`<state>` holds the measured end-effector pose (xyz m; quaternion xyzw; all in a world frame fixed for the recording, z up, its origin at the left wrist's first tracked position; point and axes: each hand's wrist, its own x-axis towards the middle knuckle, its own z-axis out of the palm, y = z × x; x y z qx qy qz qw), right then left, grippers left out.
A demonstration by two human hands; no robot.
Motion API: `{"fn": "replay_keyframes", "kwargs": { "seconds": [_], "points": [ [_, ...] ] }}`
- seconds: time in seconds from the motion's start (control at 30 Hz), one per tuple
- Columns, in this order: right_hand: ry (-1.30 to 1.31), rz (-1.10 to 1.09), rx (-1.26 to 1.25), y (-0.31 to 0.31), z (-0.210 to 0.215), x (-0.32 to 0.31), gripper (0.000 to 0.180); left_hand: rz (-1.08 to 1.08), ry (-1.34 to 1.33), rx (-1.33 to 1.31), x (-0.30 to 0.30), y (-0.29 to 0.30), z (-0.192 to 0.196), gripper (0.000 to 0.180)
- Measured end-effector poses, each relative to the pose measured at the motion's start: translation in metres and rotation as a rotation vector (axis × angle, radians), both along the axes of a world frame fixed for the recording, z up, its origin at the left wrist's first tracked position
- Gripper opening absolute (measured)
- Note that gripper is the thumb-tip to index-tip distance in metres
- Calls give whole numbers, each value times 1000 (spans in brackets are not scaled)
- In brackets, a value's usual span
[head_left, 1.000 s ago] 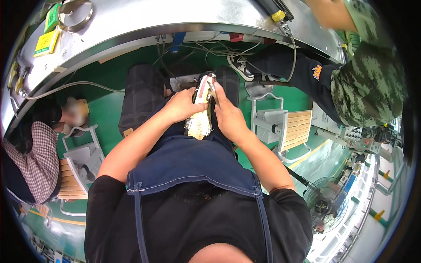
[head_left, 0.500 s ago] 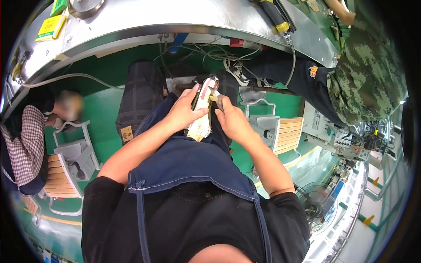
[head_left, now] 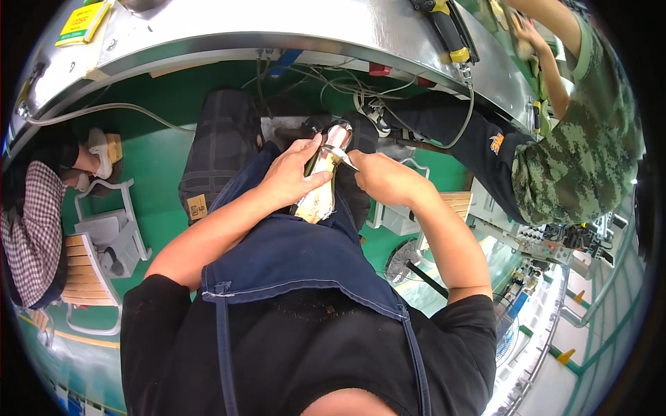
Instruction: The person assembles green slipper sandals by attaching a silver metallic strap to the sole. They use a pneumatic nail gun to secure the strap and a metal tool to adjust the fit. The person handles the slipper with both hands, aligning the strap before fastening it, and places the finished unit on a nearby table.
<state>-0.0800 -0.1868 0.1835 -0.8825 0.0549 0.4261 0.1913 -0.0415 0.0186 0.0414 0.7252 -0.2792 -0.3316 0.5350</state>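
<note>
A long, narrow piece shaped like an upturned shoe (head_left: 316,202) rests on my lap between my knees. Its upper face is whitish and yellowish with a red patch toward the far end, and its sides are dark. My left hand (head_left: 291,172) is wrapped around its left side, thumb across the top. In the closed fingers of my right hand (head_left: 388,179) is a metal hand tool with a curved head (head_left: 337,153), which lies over the far half of the shoe. The tool's handle is mostly hidden in my palm.
Ahead runs a metal workbench (head_left: 277,31) carrying a yellow box (head_left: 82,25) and a black-and-yellow power tool (head_left: 447,31). Cables (head_left: 333,83) hang beneath it. A co-worker in camouflage (head_left: 569,152) sits close on the right, another in checked sleeves (head_left: 43,215) on the left, beside a slatted chair (head_left: 87,270).
My right hand has shifted outward and turned, bringing the tool's curved head across the shoe. My left hand keeps its hold. The right co-worker's arms have moved.
</note>
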Motion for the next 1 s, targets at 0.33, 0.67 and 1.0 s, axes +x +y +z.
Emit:
{"fn": "replay_keyframes", "kwargs": {
  "seconds": [0.33,0.67,1.0],
  "points": [
    [103,-10,116,-17,-12,14,26,188,431,-445,45,-47,-39,55],
    [198,6,148,-21,-15,20,18,18,610,-465,54,-90,-49,59],
    [163,101,165,-27,-17,22,23,43,650,-490,50,-87,-47,54]
  ]
}}
